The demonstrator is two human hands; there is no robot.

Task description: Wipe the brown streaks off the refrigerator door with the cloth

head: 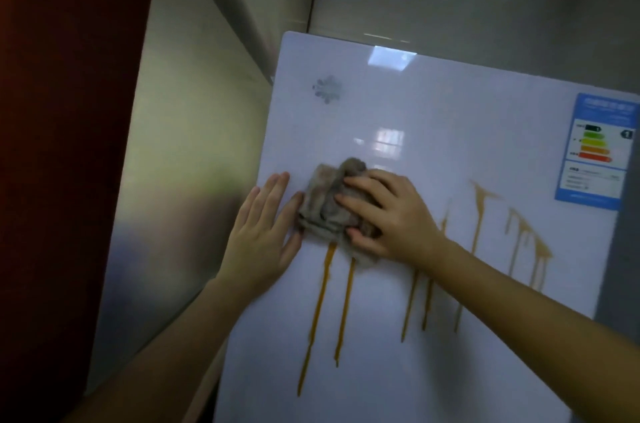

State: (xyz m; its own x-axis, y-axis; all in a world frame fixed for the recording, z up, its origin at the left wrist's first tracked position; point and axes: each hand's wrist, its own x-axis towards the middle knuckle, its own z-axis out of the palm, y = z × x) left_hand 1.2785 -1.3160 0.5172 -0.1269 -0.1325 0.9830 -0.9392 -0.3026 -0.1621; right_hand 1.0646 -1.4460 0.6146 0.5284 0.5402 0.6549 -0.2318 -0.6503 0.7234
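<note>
The white refrigerator door point(408, 104) fills the middle and right of the view. Several brown streaks point(320, 305) run down its lower half, with more drips at the right point(523, 235). A crumpled grey-brown cloth point(325, 201) lies against the door above the two leftmost streaks. My right hand point(388, 211) presses on the cloth, fingers curled over its right side. My left hand point(266, 235) lies flat on the door at its left edge, fingers straight, its thumb touching the cloth's left side.
A blue energy label point(595, 149) is stuck at the door's upper right. A grey snowflake logo point(327, 90) sits at upper left. A pale wall point(180, 152) stands left of the fridge, with a dark red panel point(59, 145) beyond it.
</note>
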